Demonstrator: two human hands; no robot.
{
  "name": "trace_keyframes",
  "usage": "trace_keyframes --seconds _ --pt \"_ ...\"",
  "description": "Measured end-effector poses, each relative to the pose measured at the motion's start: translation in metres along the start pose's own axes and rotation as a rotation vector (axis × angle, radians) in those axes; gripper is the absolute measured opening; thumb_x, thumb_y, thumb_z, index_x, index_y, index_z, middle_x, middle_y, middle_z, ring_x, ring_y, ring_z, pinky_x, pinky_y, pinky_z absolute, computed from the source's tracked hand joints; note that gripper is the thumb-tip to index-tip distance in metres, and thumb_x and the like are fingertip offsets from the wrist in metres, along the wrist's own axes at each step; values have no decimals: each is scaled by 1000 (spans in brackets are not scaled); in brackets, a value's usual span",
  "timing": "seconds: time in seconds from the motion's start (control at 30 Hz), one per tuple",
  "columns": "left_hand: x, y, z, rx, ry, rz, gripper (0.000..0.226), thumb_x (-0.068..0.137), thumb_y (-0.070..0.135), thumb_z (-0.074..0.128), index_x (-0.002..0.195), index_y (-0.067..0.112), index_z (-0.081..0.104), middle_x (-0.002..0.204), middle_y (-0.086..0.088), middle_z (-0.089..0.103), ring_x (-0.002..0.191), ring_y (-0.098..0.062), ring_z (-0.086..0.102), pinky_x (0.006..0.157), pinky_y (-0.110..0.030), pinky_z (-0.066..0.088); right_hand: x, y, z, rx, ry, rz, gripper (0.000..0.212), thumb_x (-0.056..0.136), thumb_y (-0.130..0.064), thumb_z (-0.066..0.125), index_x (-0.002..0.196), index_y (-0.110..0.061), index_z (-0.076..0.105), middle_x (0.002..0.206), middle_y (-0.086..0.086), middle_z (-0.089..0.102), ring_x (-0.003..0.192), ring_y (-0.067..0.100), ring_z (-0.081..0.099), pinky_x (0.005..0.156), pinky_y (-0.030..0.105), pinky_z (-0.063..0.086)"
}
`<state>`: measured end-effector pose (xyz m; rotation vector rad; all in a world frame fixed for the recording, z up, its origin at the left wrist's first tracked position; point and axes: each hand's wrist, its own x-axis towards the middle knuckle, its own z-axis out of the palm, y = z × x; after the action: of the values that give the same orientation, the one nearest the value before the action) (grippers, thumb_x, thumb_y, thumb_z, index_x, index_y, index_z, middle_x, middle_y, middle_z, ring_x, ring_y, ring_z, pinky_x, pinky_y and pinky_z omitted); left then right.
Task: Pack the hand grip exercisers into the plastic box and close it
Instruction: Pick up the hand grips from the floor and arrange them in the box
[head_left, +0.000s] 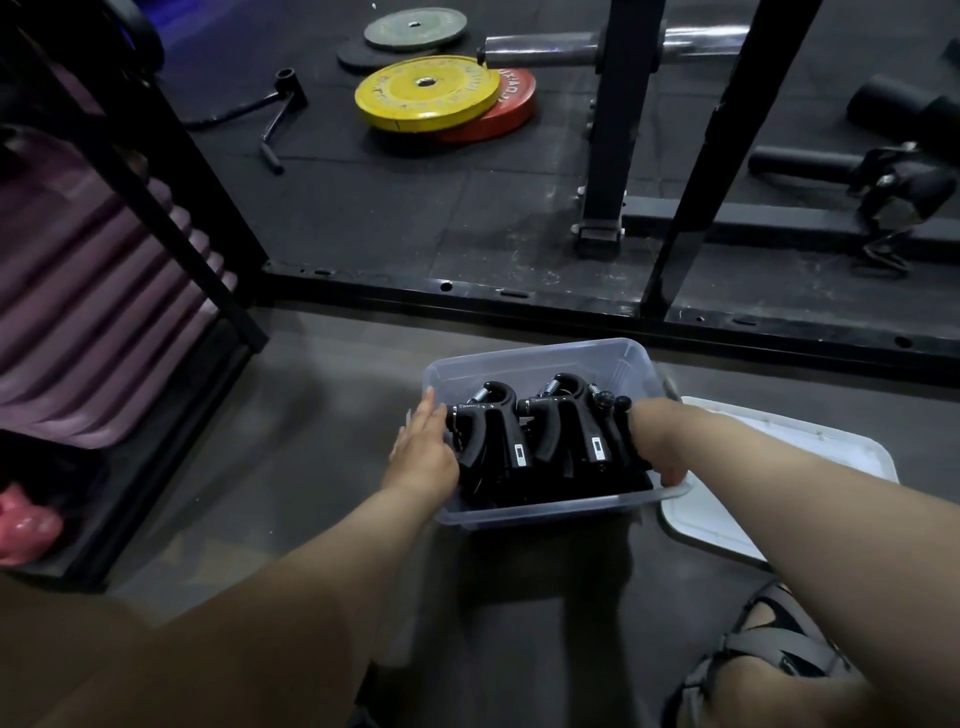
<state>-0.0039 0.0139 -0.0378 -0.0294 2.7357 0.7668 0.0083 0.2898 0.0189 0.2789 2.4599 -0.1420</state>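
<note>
Your box (540, 512) sits on the floor (311, 467) in front of you, lid off, with the grips (540, 436) packed inside it, standing side by side, springs toward the far wall. Your left hand (423, 452) is flat against the left end of the row, fingers straight and together, pressing on the outermost grip at the box's left wall. Your right hand (657, 457) reaches in at the right end of the row; its fingers curl down near the box's near right corner, but they are mostly hidden behind the wrist, so you cannot tell whether they grasp a grip or only push on it. The lid (779, 478) lies flat on the floor just right of the box, its edge tucked partly under the box's corner. Beyond the box a black rack frame (519, 301) crosses the floor, with yellow and red plates (441, 96) lying farther back.
</note>
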Motion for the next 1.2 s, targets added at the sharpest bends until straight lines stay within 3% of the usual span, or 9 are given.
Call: trace_keyframes --seconds 0.07,0.13,0.2,0.33,0.47,0.67,0.8,1.03,1.2 --pt "-1 0 1 -1 5 1 67 92 2 28 155 23 23 163 18 -5 151 -13 -2 123 -33 2 3 4 1 16 5 2 12 91 -6 54 93 -4 65 90 12 70 86 27 72 70 34 60" --pt "-2 0 3 -3 13 1 67 92 2 28 155 24 23 163 18 -4 151 -14 -2 123 -34 3 5 6 -2 72 41 38 22 87 3 45 73 -3 62 66 12 68 66 28 73 62 35 61" --pt "-2 1 4 -5 31 -2 66 92 2 28 154 24 24 163 18 -3 151 -15 0 123 -35 4 10 12 -5 176 176 51 26 86 0 40 75 0 64 62 14 68 53 28 70 61 40 62" --pt "-1 6 6 15 72 -1 61 95 8 30 154 22 25 164 12 1 151 -16 4 123 -36 8 20 13 -6 500 419 -54 33 99 -20 42 124 -7 59 111 14 66 93 34 65 75 39 55" --pt "-1 7 9 30 90 14 57 98 13 30 154 20 24 165 9 0 151 -18 4 123 -36 5 30 -4 20 312 238 -337 49 103 -21 36 152 -17 28 158 0 26 145 21 27 118 32 19" --pt "-1 3 11 51 85 37 59 97 11 28 155 17 20 164 10 -5 151 -19 2 123 -36 3 45 -8 49 299 201 -392 72 93 7 38 157 -15 12 163 -11 -7 151 11 2 121 27 8" --pt "-1 1 11 41 85 40 59 98 12 28 156 17 19 164 10 -6 151 -18 2 123 -35 3 35 -12 38 432 273 -355 53 102 -9 36 153 -14 26 163 -1 15 149 15 15 117 22 10" --pt "-3 2 16 -88 157 -49 59 102 16 27 157 23 8 165 9 -5 151 -12 1 122 -36 8 30 15 55 171 664 -121 48 92 -30 34 125 -3 55 150 25 36 132 44 39 108 51 33" --pt "3 -3 22 -144 192 -32 67 97 0 29 158 22 9 165 8 4 151 -9 -2 123 -31 4 33 32 69 351 493 28 58 97 -14 40 152 -22 28 162 17 7 148 34 7 121 46 13"
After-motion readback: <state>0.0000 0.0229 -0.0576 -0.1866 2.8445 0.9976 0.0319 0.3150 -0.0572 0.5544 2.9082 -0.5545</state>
